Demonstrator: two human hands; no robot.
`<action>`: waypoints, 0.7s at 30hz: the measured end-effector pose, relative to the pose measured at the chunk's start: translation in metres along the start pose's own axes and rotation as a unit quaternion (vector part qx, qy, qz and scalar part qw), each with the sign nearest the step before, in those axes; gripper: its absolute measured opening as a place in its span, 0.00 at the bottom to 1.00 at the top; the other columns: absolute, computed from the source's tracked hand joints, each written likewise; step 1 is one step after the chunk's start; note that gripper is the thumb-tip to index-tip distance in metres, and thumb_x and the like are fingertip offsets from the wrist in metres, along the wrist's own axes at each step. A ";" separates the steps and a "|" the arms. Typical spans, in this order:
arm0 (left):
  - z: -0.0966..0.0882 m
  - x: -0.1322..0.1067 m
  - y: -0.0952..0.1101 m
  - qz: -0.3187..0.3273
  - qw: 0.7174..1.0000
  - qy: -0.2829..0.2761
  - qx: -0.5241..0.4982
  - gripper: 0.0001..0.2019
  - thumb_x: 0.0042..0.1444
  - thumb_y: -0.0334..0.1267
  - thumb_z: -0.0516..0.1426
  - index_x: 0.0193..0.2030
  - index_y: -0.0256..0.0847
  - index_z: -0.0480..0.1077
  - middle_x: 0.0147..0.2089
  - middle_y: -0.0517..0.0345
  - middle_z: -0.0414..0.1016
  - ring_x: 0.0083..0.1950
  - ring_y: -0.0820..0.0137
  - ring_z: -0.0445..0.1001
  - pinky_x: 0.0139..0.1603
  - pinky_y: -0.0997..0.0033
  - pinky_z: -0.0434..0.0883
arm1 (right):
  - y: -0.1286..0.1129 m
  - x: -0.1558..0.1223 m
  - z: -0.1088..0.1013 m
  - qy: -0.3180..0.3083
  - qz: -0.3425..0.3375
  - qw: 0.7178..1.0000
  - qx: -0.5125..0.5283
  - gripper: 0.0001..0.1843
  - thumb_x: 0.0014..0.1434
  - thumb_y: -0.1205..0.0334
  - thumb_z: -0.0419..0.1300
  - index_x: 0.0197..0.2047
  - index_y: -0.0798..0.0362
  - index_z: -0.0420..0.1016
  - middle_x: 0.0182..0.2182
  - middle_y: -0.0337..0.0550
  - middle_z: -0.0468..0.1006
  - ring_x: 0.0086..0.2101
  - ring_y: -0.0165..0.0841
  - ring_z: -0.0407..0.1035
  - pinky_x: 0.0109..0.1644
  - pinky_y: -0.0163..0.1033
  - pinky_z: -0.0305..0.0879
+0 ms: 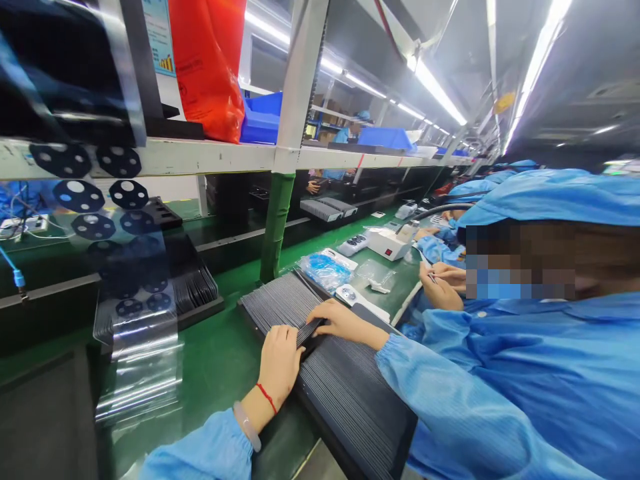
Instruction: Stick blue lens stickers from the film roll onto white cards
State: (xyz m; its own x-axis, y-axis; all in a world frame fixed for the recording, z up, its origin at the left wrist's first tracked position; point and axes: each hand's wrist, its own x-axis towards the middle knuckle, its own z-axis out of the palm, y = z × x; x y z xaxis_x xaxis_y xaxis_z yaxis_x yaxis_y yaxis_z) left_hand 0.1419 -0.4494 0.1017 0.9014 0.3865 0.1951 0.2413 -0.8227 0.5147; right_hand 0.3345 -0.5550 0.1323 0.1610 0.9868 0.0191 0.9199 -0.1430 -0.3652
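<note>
My left hand (281,360), with a red string and a pale bangle at the wrist, bends its fingers over the near edge of a row of thin grey plates (283,303). These stand packed on edge in a black tray. My right hand (345,323) reaches in from the right, thumb and fingers closed on the other end of the dark plates (310,330) at the row's end. How many plates lie between my hands is hidden. A second black tray (410,427) closer to me holds similar dark plates (350,380) in a tight row.
At left hangs a clear film strip with black round stickers (129,193), before another tray of plates (197,283). A green-wrapped post (277,227) rises behind. Beyond lie a bagged blue item (327,268) and a white device (387,243). A co-worker's hands (443,283) are at right.
</note>
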 end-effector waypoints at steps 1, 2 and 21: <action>0.002 0.000 -0.002 0.008 1.000 0.017 0.008 0.09 0.59 0.31 0.58 0.46 0.34 0.71 0.51 0.48 0.70 0.51 0.59 0.67 0.55 0.58 0.66 | 0.002 -0.001 0.002 0.006 -0.004 1.000 -0.006 0.15 0.53 0.58 0.69 0.44 0.52 0.77 0.41 0.38 0.79 0.44 0.33 0.71 0.54 0.41 0.54; 0.005 0.000 -0.004 0.020 0.999 0.042 0.021 0.09 0.58 0.31 0.59 0.45 0.34 0.71 0.51 0.48 0.70 0.50 0.59 0.67 0.53 0.58 0.66 | 0.003 -0.002 0.004 0.012 -0.008 1.000 -0.014 0.15 0.54 0.58 0.69 0.44 0.52 0.76 0.41 0.39 0.79 0.44 0.33 0.71 0.54 0.41 0.54; 0.014 0.026 0.003 0.094 0.992 0.035 0.081 0.13 0.55 0.38 0.63 0.44 0.35 0.69 0.44 0.51 0.70 0.44 0.61 0.68 0.47 0.60 0.66 | 0.023 -0.014 -0.007 0.026 -0.050 0.988 -0.146 0.09 0.63 0.61 0.60 0.46 0.53 0.74 0.40 0.43 0.77 0.43 0.35 0.69 0.51 0.43 0.56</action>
State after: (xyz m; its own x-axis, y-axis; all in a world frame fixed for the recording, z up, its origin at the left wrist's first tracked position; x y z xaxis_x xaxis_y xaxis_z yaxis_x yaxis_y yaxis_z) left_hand 0.1706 -0.4473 0.0965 0.9099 0.2429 0.3364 0.1302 -0.9369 0.3244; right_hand 0.3558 -0.5728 0.1299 0.0764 0.9928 0.0927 0.9948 -0.0696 -0.0747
